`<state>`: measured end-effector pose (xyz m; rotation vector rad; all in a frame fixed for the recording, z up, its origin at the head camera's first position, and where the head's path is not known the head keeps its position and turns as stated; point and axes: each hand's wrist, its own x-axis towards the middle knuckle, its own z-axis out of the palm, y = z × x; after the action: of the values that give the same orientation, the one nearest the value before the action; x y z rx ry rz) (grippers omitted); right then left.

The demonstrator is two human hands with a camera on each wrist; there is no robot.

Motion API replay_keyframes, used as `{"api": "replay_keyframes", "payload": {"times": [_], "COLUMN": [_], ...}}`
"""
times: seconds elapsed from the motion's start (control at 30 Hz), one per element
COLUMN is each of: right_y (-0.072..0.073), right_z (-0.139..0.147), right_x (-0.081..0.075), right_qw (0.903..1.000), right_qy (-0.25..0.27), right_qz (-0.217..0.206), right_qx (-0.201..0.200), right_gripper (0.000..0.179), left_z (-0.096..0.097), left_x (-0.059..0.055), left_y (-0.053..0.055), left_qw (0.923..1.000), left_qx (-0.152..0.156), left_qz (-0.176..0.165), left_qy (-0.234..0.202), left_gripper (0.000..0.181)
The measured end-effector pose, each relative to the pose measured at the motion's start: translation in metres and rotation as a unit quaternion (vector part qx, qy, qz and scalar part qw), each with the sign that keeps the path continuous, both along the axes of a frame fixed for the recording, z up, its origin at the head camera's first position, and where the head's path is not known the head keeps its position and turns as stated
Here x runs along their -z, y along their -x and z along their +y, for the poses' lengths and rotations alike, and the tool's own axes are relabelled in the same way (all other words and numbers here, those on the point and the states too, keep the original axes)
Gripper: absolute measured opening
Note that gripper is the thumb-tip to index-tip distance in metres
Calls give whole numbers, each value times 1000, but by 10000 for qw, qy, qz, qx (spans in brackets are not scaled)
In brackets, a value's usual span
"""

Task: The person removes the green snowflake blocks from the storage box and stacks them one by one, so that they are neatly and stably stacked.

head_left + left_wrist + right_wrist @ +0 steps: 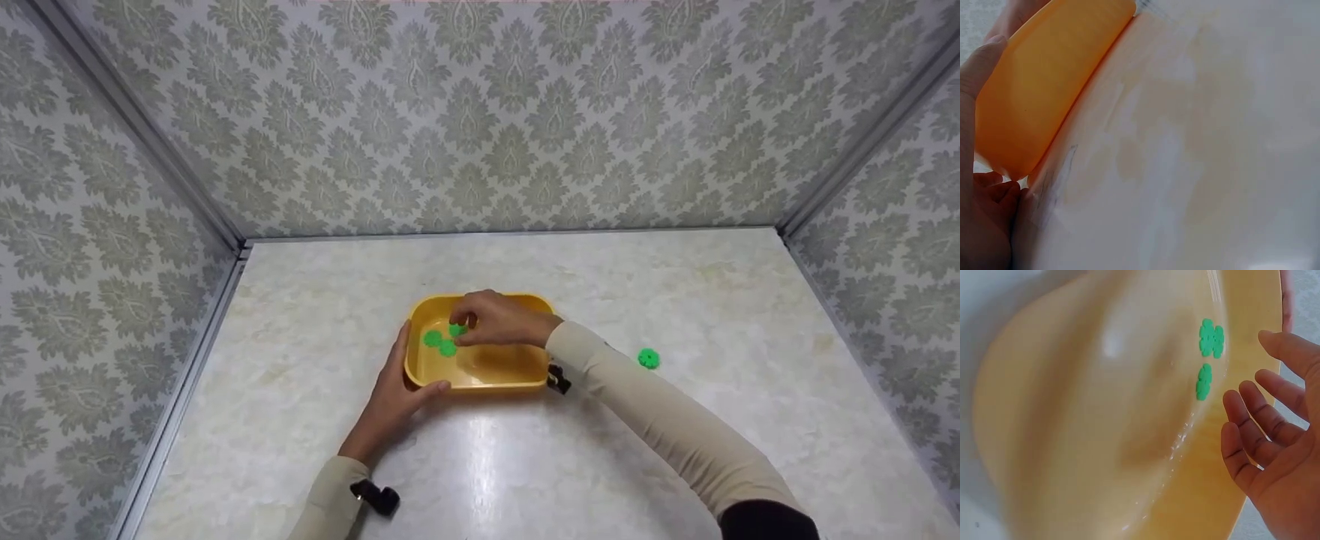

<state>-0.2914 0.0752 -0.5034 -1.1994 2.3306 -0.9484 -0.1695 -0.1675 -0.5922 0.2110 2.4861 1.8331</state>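
Observation:
A yellow plastic tub (510,369) stands on the table. My left hand (395,386) grips its near left corner, the thumb along the front rim and the fingers along the left wall. In the left wrist view the tub's outer wall (1044,79) lies between thumb and fingers. Three green flower-shaped plastic pieces (433,339) lie on the tub's floor, toward its left end, partly covered in the head view by my right hand (499,321). That hand hovers over the tub with loosely bent fingers, and the right wrist view shows nothing between them, the green pieces (1203,382) lying apart from the fingertips.
Another green flower-shaped piece (649,358) lies on the pale marbled table (315,315), right of the tub and beyond the right forearm. Patterned walls (517,120) enclose the table at the back and both sides. A black strap clip (375,496) sits at the left wrist.

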Motion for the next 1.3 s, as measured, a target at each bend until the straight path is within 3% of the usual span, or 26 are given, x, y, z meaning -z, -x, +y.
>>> {"api": "replay_keyframes", "payload": {"times": [0.47,0.73,0.97,1.3], "right_y": [12,21,24,21], "right_z": [0,7,5,-18], "right_x": [-3,-2,5,5], "right_qw": [9979,9927,9935,9927], "right_qy": [-245,-372,-545,-827], "right_qz": [-528,-1141,-970,-751], "right_qx": [-296,-128,-219,-452], "right_gripper": [31,39,35,39], "left_z": [3,6,8,0], "left_x": [0,-2,0,-1], "left_y": [1,1,3,-2], "left_qw": [9999,9999,10000,9999], "left_qx": [49,-24,39,-41], "left_qz": [123,-8,3,-21], "left_qy": [-108,107,50,95], "left_gripper": [122,121,121,121]}}
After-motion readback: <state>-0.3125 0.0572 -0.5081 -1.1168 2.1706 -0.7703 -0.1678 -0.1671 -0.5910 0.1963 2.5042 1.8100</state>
